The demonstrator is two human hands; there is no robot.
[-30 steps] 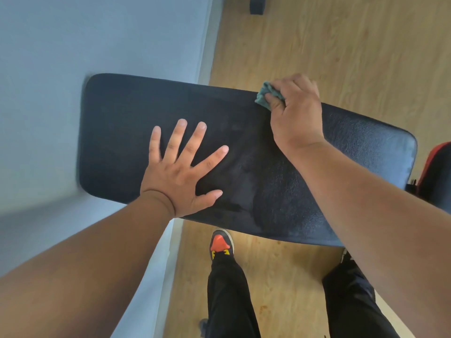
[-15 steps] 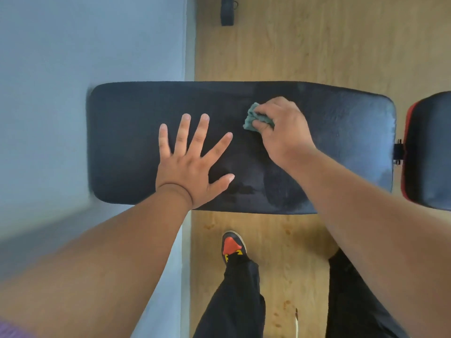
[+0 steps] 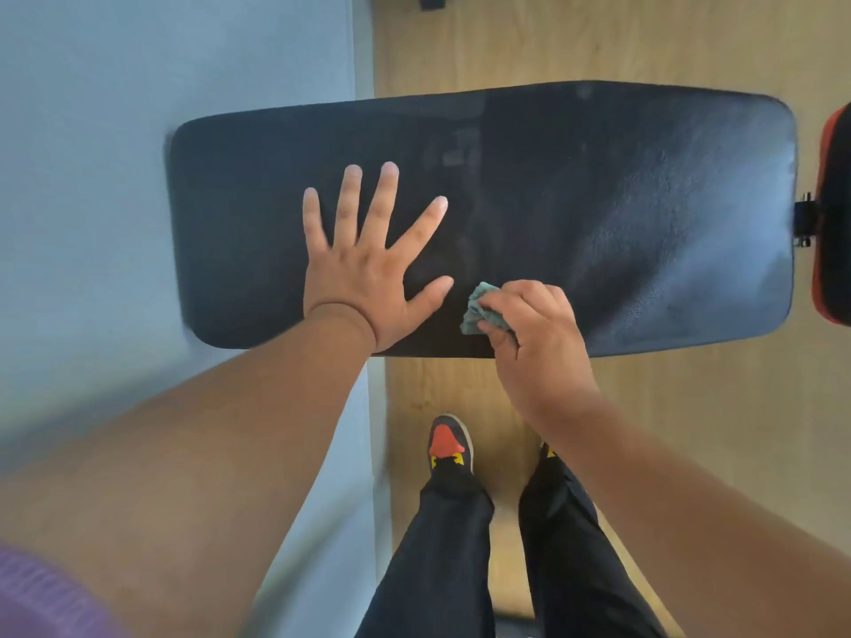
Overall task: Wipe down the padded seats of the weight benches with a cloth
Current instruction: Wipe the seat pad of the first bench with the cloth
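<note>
1. The black padded bench seat (image 3: pixel 598 200) lies flat across the upper half of the head view, long side running left to right. Its textured surface shows a pale sheen over the right part.
2. The green cloth (image 3: pixel 479 310) sits on the seat near the near edge, roughly at mid-length. It is bunched into a small wad, and only its left portion shows past the fingers.
3. The right hand (image 3: pixel 534 343) holds the cloth against the padding. Grip state: the fingers and thumb are curled round the wad and clamped on it. The wrist crosses the near edge of the seat.
4. The left hand (image 3: pixel 368 269) rests palm down on the seat, just left of the cloth. Grip state: the fingers are straight and spread apart, holding nothing. The thumb tip lies just beside the cloth; whether the two touch cannot be told.
5. A second pad with red trim (image 3: pixel 833 214) stands at the right end of the seat, joined by a black metal bracket (image 3: pixel 805 221).
6. Wooden flooring (image 3: pixel 644 39) lies under the bench. A pale blue wall (image 3: pixel 161 62) fills the left side.
7. Below the seat, two legs in black trousers (image 3: pixel 442 559) stand on the floor. One shoe with a red toe (image 3: pixel 449 442) is visible.
</note>
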